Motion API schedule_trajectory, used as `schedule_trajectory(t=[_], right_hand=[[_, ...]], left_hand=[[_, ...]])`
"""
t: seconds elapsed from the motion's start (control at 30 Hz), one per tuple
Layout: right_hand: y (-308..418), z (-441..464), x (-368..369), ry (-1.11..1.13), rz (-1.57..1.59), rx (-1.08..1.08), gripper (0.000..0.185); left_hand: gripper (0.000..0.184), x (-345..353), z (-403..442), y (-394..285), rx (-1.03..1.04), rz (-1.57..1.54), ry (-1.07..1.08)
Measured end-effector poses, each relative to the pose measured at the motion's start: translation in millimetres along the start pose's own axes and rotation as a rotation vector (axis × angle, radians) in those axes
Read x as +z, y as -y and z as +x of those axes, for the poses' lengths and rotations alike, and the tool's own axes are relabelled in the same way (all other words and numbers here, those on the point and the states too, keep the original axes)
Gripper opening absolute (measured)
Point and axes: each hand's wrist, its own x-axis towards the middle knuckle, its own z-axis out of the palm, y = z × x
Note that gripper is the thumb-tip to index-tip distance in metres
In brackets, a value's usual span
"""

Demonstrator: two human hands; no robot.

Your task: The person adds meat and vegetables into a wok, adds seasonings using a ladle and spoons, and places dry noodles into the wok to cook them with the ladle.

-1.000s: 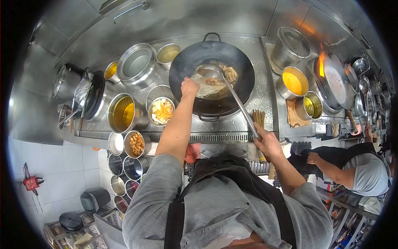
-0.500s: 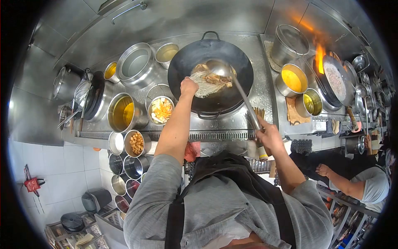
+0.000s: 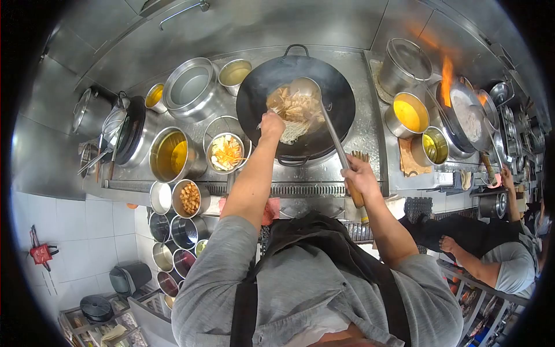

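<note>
A large black wok [image 3: 248,87] sits on the steel range before me, with browned pieces of food [image 3: 300,104] inside. Pale thin noodles [image 3: 295,133] lie in it beside and under my left hand [image 3: 272,124]. The fingers of that hand are closed, and strands spread out from them; its grip is partly hidden. My right hand [image 3: 361,176] is wrapped round the handle of a long ladle [image 3: 335,133]. The ladle's bowl rests among the food toward the wok's far side.
Left of the wok stand a pail of sliced vegetables [image 3: 225,151], a pot of yellow oil [image 3: 170,156] and a large steel pot [image 3: 188,84]. At right are a pot of orange liquid [image 3: 407,113] and another wok [image 3: 471,115] by a flame. A co-worker's arm [image 3: 477,263] shows at far right.
My left hand has moved slightly right and lower over the wok. The ladle has shifted, its handle now steeper. More browned food shows, and the co-worker's other arm now reaches toward the right-hand wok's handle.
</note>
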Motion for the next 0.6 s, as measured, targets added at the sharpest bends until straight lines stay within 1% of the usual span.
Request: schedule_trajectory(t=[0.1, 0.17, 0.23, 0.27, 0.37, 0.4, 0.43, 0.53, 0.6], right_hand=[[-1.2, -9.3, -3.5, 0.020, -0.043, -0.027, 0.059], [-2.4, -16.7, -4.9, 0.031, -0.067, -0.055, 0.060], [4.9, -28.7, -4.0, 0.022, -0.345, -0.191, 0.060], [9.9, -36.6, -4.3, 0.035, -0.359, -0.075, 0.061], [7.0, -50.1, -3.5, 0.045, -0.397, -0.037, 0.061], [0.3, -51.3, -5.1, 0.028, -0.437, -0.122, 0.061], [-5.1, -55.9, -10.1, 0.029, -0.434, -0.122, 0.061], [0.0, -69.8, -19.6, 0.040, -0.443, -0.074, 0.060], [10.0, -74.5, -22.6, 0.033, -0.512, -0.022, 0.060]], left_hand=[[0.037, 8.2, -0.6, 1.7, 0.081, 0.006, 0.032], [0.036, 10.3, -3.6, -0.9, 0.082, 0.028, 0.029], [0.035, 10.8, -4.5, -2.4, 0.087, 0.050, 0.023], [0.035, 10.3, -4.9, -2.0, 0.092, 0.042, 0.021], [0.035, 11.0, -3.7, -1.4, 0.098, 0.038, 0.026], [0.035, 9.6, -4.0, -1.1, 0.101, 0.046, 0.034], [0.035, 8.7, -4.7, -0.7, 0.101, 0.048, 0.035], [0.034, 9.8, -5.6, -2.9, 0.116, 0.035, 0.020], [0.035, 10.6, -0.2, -7.7, 0.121, 0.045, 0.038]])
